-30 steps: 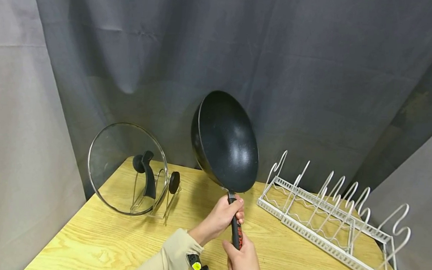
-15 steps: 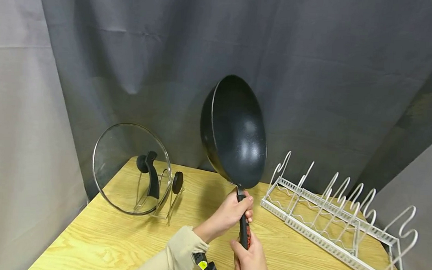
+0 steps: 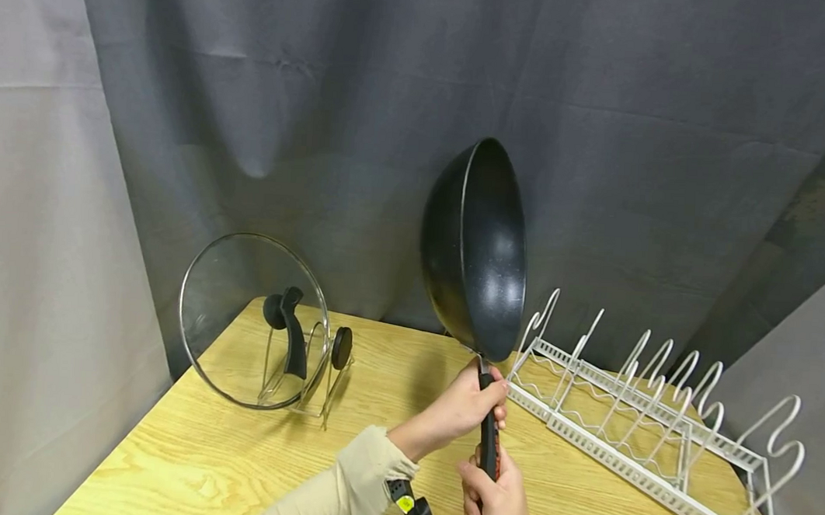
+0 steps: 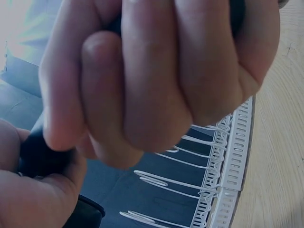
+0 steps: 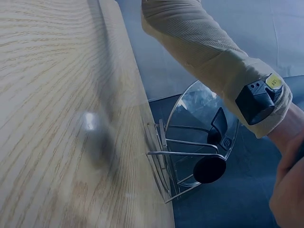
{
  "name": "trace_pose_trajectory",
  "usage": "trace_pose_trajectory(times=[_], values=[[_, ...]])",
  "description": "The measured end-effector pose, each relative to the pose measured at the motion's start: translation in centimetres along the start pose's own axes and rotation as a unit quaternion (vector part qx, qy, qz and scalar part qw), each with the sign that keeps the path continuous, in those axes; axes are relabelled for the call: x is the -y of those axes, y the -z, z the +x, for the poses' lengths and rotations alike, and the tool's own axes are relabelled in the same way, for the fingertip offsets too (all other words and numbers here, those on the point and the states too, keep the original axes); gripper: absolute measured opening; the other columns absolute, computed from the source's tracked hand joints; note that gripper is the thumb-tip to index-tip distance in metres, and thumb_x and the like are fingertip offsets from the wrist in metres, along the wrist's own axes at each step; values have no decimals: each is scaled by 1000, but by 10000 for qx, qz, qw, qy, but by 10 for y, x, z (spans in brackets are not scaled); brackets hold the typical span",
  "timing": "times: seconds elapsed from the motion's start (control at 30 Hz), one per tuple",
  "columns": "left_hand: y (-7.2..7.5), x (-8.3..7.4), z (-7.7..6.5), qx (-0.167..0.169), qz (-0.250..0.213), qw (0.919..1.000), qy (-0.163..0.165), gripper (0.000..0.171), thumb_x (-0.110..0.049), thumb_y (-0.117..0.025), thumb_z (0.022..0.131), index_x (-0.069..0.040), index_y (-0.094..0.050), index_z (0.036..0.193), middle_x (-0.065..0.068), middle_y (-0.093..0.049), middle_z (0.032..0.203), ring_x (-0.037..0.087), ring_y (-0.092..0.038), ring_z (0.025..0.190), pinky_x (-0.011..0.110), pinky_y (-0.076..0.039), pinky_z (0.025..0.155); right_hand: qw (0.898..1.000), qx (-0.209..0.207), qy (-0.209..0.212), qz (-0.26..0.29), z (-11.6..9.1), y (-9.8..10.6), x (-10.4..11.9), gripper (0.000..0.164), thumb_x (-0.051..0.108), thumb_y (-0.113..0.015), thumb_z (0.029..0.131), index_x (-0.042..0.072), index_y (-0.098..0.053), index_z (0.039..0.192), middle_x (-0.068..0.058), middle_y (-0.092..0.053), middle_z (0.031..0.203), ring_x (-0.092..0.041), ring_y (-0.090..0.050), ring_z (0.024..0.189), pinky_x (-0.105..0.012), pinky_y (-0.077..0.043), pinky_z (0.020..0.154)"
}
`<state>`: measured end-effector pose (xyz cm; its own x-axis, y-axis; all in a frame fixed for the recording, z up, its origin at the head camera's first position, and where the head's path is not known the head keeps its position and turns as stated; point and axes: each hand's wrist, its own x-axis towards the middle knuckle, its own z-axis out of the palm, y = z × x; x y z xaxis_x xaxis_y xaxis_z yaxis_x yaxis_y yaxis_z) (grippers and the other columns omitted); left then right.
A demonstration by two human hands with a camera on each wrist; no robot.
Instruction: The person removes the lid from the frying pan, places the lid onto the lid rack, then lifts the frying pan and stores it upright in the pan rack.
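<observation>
A deep black wok [image 3: 493, 254] is held up above the table, its bowl tipped nearly on edge with the hollow facing right. My left hand [image 3: 464, 404] grips the black handle [image 3: 489, 440] close to the bowl. Lower down, near the handle's end, my right hand [image 3: 501, 495] holds the same handle. In the left wrist view, the curled fingers of the left hand [image 4: 152, 80] wrap the handle, and part of the right hand [image 4: 42, 190] shows at lower left. The left hand [image 5: 289, 185] also appears at the right edge of the right wrist view.
A white wire pan rack [image 3: 648, 433] stands on the table's right side, with several upright dividers. At left, a glass lid [image 3: 244, 272] with a black handle leans upright in a small wire stand [image 3: 324, 397]. The wooden table [image 3: 185, 463] ends at a dark curtain [image 3: 363, 130].
Both hands have carried the wok to the right and slightly upward in the view. Its bowl has turned further on edge. The lid and the rack stay put.
</observation>
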<state>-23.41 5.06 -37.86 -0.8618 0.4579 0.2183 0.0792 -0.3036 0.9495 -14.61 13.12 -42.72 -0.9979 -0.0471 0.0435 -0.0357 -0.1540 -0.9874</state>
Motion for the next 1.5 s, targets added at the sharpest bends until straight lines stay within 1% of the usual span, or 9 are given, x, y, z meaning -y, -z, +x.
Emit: trace_pose_trajectory(times=[0.2, 0.53, 0.83, 0.9, 1.0, 1.07, 1.17, 1.37, 1.5], values=[[-6, -1, 4, 194, 100, 9998, -45, 10, 0, -48, 94, -4, -40, 98, 2, -45, 61, 9, -49, 51, 19, -47, 52, 9996, -136, -26, 244, 0, 5, 0, 22, 1, -54, 87, 4, -34, 79, 4, -36, 44, -6, -34, 29, -18, -30, 27], [-7, 3, 17, 755, 834, 9934, -227, 15, -2, -52, 93, 0, -39, 101, 0, -50, 63, 8, -54, 51, 20, -51, 53, 9947, 180, 726, 699, 1, 10, -3, 22, -1, -50, 91, 5, -33, 79, 5, -36, 49, -5, -35, 31, -37, -18, 25], [-15, 10, 24, 655, 1134, 9912, -171, 9, 1, -48, 90, -2, -41, 96, 1, -49, 56, 9, -52, 45, 20, -49, 47, 9861, 421, 1209, 1056, 5, 14, -10, 22, -6, -43, 91, 8, -33, 80, 1, -32, 53, -4, -35, 33, -38, -15, 22], [-17, 11, 26, 665, 1164, 9909, -80, 11, 3, -47, 89, -3, -41, 96, 1, -48, 54, 9, -52, 44, 21, -49, 47, 9849, 441, 1230, 1135, 5, 16, -11, 21, -6, -43, 92, 9, -33, 80, -1, -29, 53, -3, -36, 34, -39, -12, 23], [-20, 14, 28, 704, 1218, 9900, 41, 13, 4, -45, 86, -2, -40, 97, 1, -47, 53, 9, -51, 44, 20, -48, 46, 9826, 465, 1264, 1282, 5, 17, -13, 21, -7, -41, 92, 8, -31, 81, -8, -23, 54, -8, -29, 33, -42, -9, 25], [-21, 15, 29, 718, 1276, 9892, 78, 15, 5, -45, 85, -1, -40, 98, 1, -47, 53, 9, -50, 43, 20, -47, 45, 9822, 439, 1217, 1360, 4, 18, -14, 20, -7, -40, 92, 8, -31, 82, -7, -23, 54, -8, -29, 33, -43, -8, 27], [-24, 17, 30, 731, 1432, 9870, 79, 16, 5, -45, 84, 1, -41, 99, 1, -48, 53, 8, -50, 44, 19, -47, 45, 9788, 475, 1239, 1563, 4, 20, -16, 19, -8, -38, 92, 7, -30, 84, -7, -21, 55, -12, -23, 34, -43, -6, 28], [-28, 21, 34, 755, 1828, 9802, 29, 15, 3, -48, 84, -1, -44, 98, 1, -50, 53, 6, -53, 44, 19, -47, 45, 9706, 566, 1293, 1951, 4, 24, -18, 18, -10, -35, 90, 8, -30, 89, -11, -16, 60, -10, -25, 38, -40, -5, 30], [-29, 21, 39, 936, 2033, 9746, -56, 11, 1, -50, 87, -1, -45, 97, 1, -52, 53, 4, -54, 44, 19, -47, 47, 9636, 784, 1456, 2102, 6, 28, -19, 21, -11, -32, 90, 10, -33, 89, -10, -15, 61, -14, -19, 37, -39, -4, 29]])
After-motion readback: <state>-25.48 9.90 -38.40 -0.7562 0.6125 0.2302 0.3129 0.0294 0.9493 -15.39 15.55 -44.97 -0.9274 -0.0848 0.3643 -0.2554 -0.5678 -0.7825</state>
